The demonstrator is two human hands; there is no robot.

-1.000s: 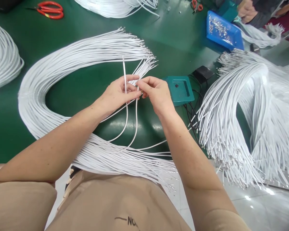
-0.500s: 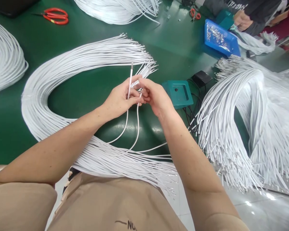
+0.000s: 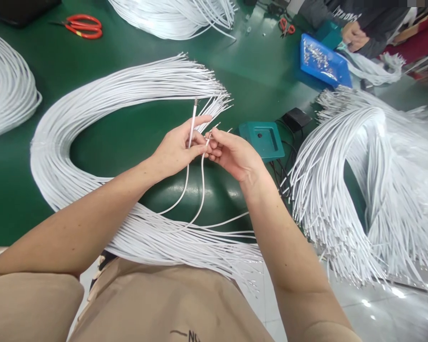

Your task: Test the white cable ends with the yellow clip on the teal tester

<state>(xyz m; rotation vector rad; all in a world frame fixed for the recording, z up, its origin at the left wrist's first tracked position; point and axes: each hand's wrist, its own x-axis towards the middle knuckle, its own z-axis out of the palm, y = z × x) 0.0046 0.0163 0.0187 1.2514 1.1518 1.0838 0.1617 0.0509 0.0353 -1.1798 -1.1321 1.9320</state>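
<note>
Both hands meet above the green table, inside the curve of a thick bundle of white cables. My left hand is closed on a white cable, pinching it near its end between thumb and fingers. A second white cable passes between its fingers, with its stripped tip pointing up. My right hand is closed too, its thumb and fingertips at the bare end of the pinched cable. Behind the fingers lie the tips of more cables from the bundle.
Right of my hands sits a green device with black leads. Further right lies a large pile of white cables. Beyond are a blue tray of small metal parts and a co-worker's hands. Red-handled scissors lie at the upper left.
My right hand has drawn slightly right and turned, so its fingertips and the cable end show more. My left hand still holds both cables in nearly the same place.
</note>
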